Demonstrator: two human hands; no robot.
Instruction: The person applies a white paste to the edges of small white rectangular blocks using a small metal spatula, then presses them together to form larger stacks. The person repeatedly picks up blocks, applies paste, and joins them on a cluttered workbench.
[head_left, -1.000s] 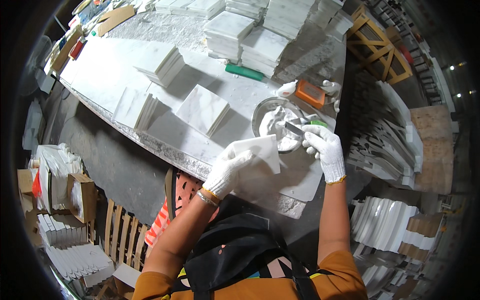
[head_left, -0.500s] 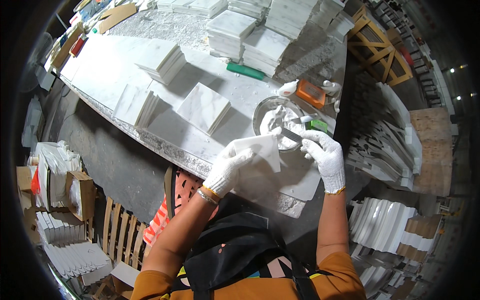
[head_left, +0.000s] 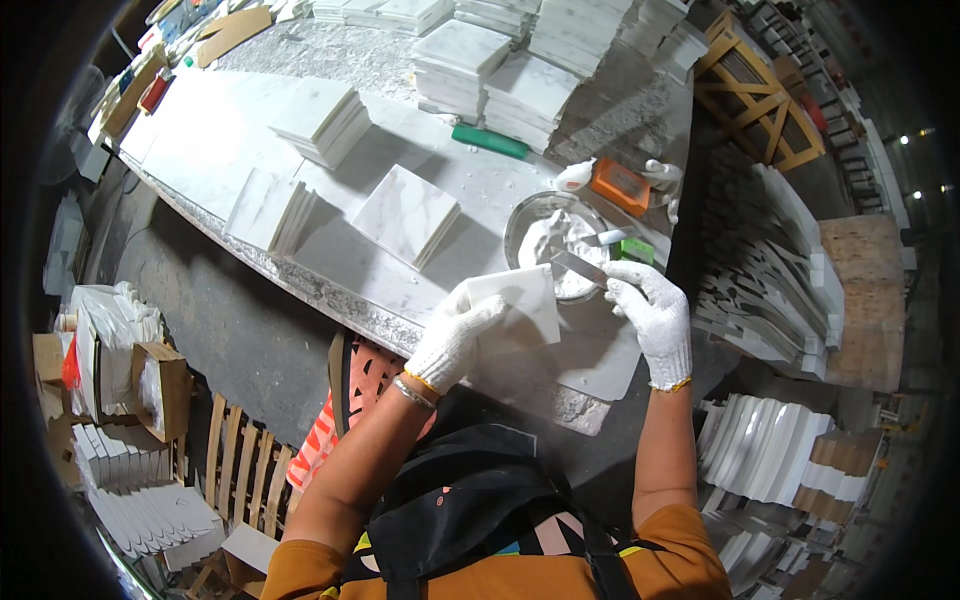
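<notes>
My left hand (head_left: 458, 328), in a white knit glove, grips a square white marble tile (head_left: 525, 305) by its left side, above the near edge of the table. My right hand (head_left: 648, 308), gloved too, pinches a putty knife (head_left: 580, 268) by its near end. The blade points left, over the near rim of a round metal bowl (head_left: 512, 240) and close to the tile's upper corner. White paste (head_left: 553, 236) fills much of the bowl, and another light-coloured tool (head_left: 606, 238) rests across its right side.
Small stacks of marble tiles (head_left: 405, 213) stand on the stone-topped table (head_left: 215, 110), with taller tile stacks (head_left: 462, 65) behind. Right of the bowl lie an orange box-shaped object (head_left: 621, 187) and a green block (head_left: 635, 251). A green bar (head_left: 490, 141) lies farther back.
The putty knife has turned, and its blade now looks brighter and is clear of the white paste that was at its tip. Both hands have hardly moved.
</notes>
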